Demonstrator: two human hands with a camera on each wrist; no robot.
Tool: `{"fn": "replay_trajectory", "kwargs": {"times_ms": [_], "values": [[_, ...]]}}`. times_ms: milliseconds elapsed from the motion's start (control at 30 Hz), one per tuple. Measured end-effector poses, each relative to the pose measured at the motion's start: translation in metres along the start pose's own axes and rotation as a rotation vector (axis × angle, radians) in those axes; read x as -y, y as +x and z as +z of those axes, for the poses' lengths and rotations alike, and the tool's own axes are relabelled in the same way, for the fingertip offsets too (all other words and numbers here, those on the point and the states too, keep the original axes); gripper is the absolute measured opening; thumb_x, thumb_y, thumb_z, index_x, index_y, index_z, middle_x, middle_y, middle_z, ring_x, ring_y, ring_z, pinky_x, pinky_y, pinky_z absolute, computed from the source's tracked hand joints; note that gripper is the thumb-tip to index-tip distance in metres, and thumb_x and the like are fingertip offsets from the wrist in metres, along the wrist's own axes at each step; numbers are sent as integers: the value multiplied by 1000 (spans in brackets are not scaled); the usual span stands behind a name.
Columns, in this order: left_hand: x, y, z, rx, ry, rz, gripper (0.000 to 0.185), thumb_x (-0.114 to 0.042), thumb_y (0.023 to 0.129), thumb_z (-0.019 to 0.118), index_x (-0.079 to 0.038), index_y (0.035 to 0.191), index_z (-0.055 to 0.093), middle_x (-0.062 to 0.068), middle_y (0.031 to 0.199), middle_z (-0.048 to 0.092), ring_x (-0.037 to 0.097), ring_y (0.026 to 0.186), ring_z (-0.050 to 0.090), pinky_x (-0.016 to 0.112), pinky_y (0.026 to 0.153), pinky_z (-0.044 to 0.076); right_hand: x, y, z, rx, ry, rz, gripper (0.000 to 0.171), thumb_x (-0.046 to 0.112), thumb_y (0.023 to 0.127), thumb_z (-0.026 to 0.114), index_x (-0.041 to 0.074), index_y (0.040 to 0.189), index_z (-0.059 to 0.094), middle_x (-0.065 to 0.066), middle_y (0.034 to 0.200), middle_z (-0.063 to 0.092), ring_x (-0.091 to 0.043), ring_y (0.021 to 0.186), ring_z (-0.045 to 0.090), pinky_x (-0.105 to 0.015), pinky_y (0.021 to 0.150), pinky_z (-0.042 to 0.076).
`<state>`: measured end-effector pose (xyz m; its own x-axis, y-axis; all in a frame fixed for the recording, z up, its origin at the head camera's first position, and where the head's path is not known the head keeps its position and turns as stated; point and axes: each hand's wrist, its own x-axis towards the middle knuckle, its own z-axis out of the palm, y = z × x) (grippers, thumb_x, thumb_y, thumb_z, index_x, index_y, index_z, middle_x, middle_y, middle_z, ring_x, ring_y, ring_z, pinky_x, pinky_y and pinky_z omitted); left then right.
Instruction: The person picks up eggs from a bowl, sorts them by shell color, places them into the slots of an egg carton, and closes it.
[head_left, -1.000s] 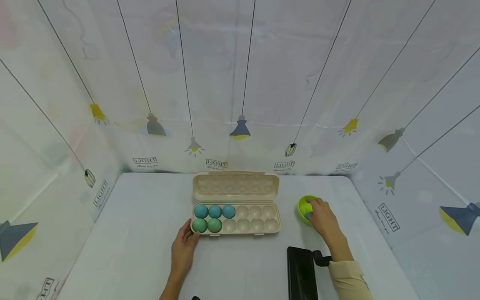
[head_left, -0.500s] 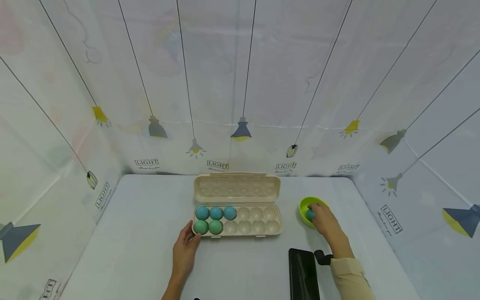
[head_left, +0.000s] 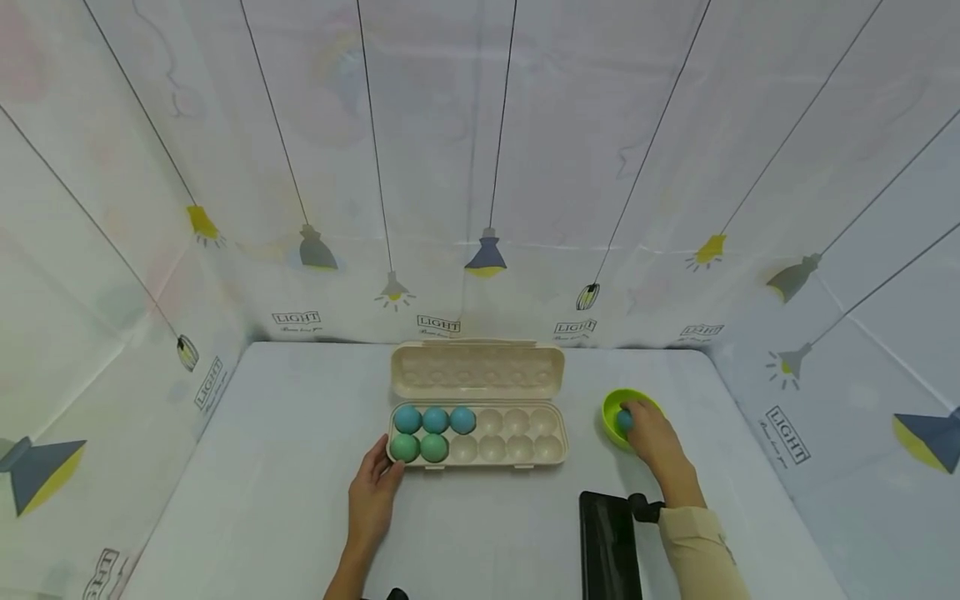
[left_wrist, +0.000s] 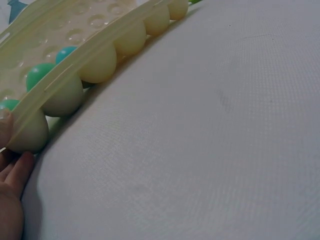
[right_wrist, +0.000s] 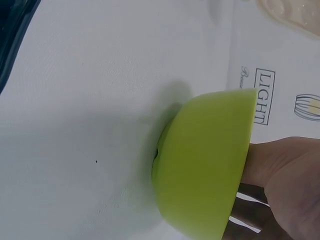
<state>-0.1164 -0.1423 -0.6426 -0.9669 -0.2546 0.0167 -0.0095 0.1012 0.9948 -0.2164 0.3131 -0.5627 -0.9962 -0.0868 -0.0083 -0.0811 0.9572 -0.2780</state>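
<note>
A cream egg carton point(head_left: 480, 456) lies on the white table with its lid raised at the back. Its left end holds three blue eggs point(head_left: 436, 420) in the back row and two green eggs point(head_left: 405, 447) in the front row. My left hand point(head_left: 371, 492) grips the carton's front left corner, thumb on the rim and fingers against the side. To the right stands a lime green bowl point(head_left: 612, 403). My right hand point(head_left: 651, 433) reaches into it and pinches another blue egg point(head_left: 625, 420). In the right wrist view, the bowl wall hides the fingertips.
A black flat device point(head_left: 609, 542) lies at the front right, beside my right forearm. Printed cloth walls point(head_left: 480, 167) rise behind the table and at both sides.
Inside the bowl, my right fingers have settled around the blue egg, which shows more than before. My left hand stays at the carton's corner. The head view has shifted slightly.
</note>
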Motion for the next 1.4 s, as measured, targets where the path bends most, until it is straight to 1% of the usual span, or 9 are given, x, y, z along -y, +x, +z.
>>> {"fn": "replay_trajectory", "kwargs": {"times_ms": [267,600,667,800,867,933,1200,1267,1400], "values": [[-3,1,-3,0,8,-20,57,-21,98,67,-17,150,45,10,149,53,26,136,53,9,98,47,2,-2,-2,-34,44,12,42,-5,88,65,-12,129,54,-35,127,55,-53,120,52,-64,102,45],[-2,0,-4,8,-12,-37,57,-17,97,67,-16,150,45,11,150,52,26,137,53,3,93,45,26,-10,-16,-179,152,-12,53,3,92,67,-8,139,46,-32,134,50,-50,126,48,-64,106,42],[-7,-2,-4,10,-6,-51,57,-15,98,66,-15,151,44,12,151,51,26,138,51,1,93,44,32,-11,-19,-206,165,-14,54,5,92,67,-8,140,46,-31,134,49,-49,126,47,-64,107,42],[-28,-7,-5,23,-3,-65,57,-10,99,63,-9,152,42,15,152,49,29,139,50,1,94,43,47,-12,-22,-255,201,-30,54,7,92,68,-7,139,48,-30,130,48,-47,123,49,-63,105,44],[-37,-10,-5,30,-3,-69,57,-9,99,62,-6,152,41,17,152,49,30,139,50,2,94,44,56,-12,-23,-262,224,-39,54,8,91,68,-7,139,49,-28,129,47,-45,121,50,-61,105,45],[-39,-10,-5,33,-10,-67,57,-9,99,63,-7,151,42,16,151,49,30,139,50,2,94,44,66,-11,-24,-261,246,-50,53,9,90,70,-7,137,50,-27,128,46,-44,119,51,-60,105,46],[-40,-10,-3,34,-14,-76,57,-9,99,63,-7,151,41,16,151,49,29,139,50,3,94,45,103,-9,-10,-298,262,-164,48,10,86,77,-2,129,58,-22,120,48,-36,106,57,-53,100,54],[-36,-8,-1,31,-11,-82,57,-9,99,63,-7,152,41,16,152,49,28,139,50,4,94,46,112,-8,-5,-303,275,-199,48,10,85,78,0,128,60,-21,118,49,-35,104,58,-52,98,55],[-20,-3,1,23,-13,-85,58,-10,99,64,-11,152,41,14,152,49,26,139,50,4,94,46,128,-5,5,-289,295,-249,47,12,85,78,1,127,61,-19,118,55,-33,106,61,-50,97,56]]}}
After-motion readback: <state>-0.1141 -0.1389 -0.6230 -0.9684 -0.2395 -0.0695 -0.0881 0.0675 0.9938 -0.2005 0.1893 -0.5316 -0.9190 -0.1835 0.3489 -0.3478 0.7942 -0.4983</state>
